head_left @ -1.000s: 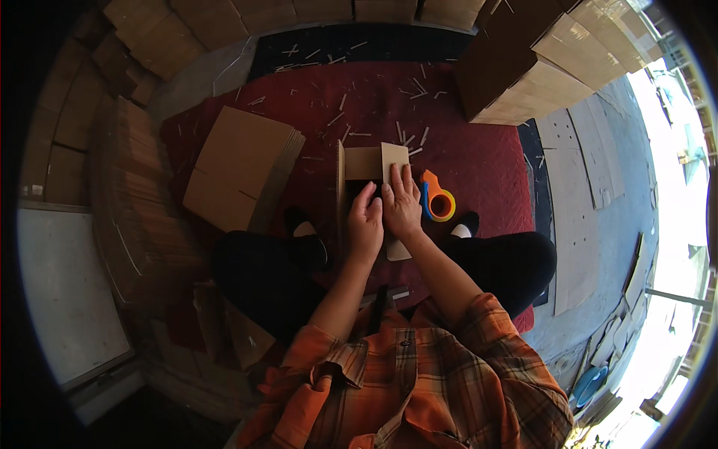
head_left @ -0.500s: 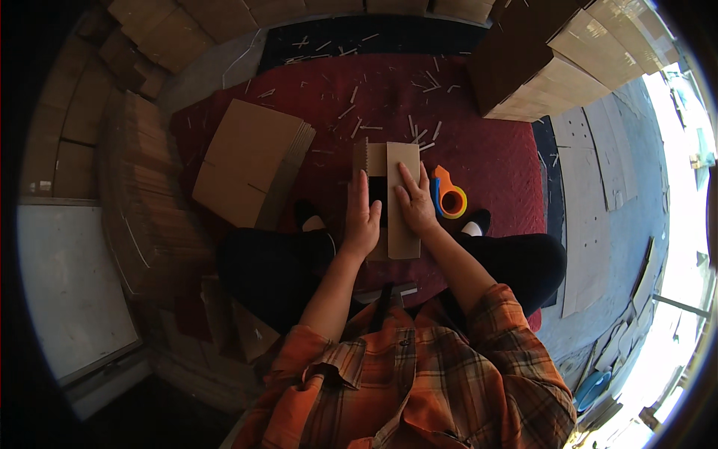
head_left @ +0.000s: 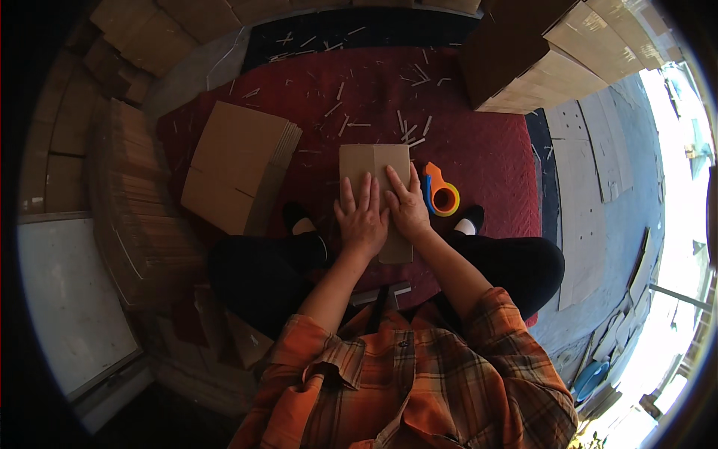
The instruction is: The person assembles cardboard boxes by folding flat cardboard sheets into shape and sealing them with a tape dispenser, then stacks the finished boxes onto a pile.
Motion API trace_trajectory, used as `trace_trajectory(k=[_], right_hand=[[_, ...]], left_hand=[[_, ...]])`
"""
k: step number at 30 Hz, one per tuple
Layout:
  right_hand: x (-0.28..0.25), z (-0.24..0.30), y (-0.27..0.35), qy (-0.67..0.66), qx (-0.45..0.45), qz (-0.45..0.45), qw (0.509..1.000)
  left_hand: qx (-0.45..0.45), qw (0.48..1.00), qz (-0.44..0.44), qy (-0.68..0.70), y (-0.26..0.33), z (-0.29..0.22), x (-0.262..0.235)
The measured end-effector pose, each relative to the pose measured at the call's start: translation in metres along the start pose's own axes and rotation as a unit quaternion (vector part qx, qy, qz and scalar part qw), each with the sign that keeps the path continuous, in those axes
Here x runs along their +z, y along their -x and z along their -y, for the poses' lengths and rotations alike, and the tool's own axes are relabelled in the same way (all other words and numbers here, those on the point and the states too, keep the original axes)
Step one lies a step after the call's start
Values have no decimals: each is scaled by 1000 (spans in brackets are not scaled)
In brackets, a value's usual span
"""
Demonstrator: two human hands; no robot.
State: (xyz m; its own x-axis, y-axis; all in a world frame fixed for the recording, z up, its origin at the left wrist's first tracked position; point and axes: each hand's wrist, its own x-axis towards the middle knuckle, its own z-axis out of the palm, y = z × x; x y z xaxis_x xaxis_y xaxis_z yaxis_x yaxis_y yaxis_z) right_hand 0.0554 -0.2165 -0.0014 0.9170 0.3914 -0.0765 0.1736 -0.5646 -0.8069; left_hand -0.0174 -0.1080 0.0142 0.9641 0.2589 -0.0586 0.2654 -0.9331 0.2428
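A flattened cardboard box (head_left: 374, 166) lies on the red mat (head_left: 493, 157) directly in front of the seated person, between the knees, its long side running away from the body. Both hands press flat on its near half. The left hand (head_left: 362, 218) lies palm down with fingers spread and pointing away from the body, covering the left part of the cardboard. The right hand (head_left: 407, 203) lies just beside it, also palm down with fingers extended, its inner edge touching or nearly touching the left hand. Neither hand is closed around anything; both rest open on the cardboard surface. The forearms come up from the lower edge, out of orange plaid sleeves (head_left: 419, 374), and converge at the box.

Just right of the box, close to the right hand, an orange and blue tape dispenser (head_left: 440, 193) sits on the mat. To the left, well apart from the hands, lies a stack of flattened cardboard boxes (head_left: 232, 165). Short pale scraps (head_left: 340, 112) are scattered across the far part of the mat. Further left stands a tall pile of flat cardboard (head_left: 142, 224), and at the upper right are large cardboard boxes (head_left: 553, 60). The person's legs in dark trousers (head_left: 262, 269) are folded to either side.
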Motion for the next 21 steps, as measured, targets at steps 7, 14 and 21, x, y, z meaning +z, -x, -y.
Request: trace_trajectory(k=[7,14,21], right_hand=[[-2,3,0,60,13,26,998],[0,-117,-12,-20,236,-186,954],[30,-152,-12,239,292,-87,922]], left_hand=[[2,1000,8,5,14,3,7],[20,1000,5,13,6,-8,-5],[11,1000,-2,15,13,1,-4]])
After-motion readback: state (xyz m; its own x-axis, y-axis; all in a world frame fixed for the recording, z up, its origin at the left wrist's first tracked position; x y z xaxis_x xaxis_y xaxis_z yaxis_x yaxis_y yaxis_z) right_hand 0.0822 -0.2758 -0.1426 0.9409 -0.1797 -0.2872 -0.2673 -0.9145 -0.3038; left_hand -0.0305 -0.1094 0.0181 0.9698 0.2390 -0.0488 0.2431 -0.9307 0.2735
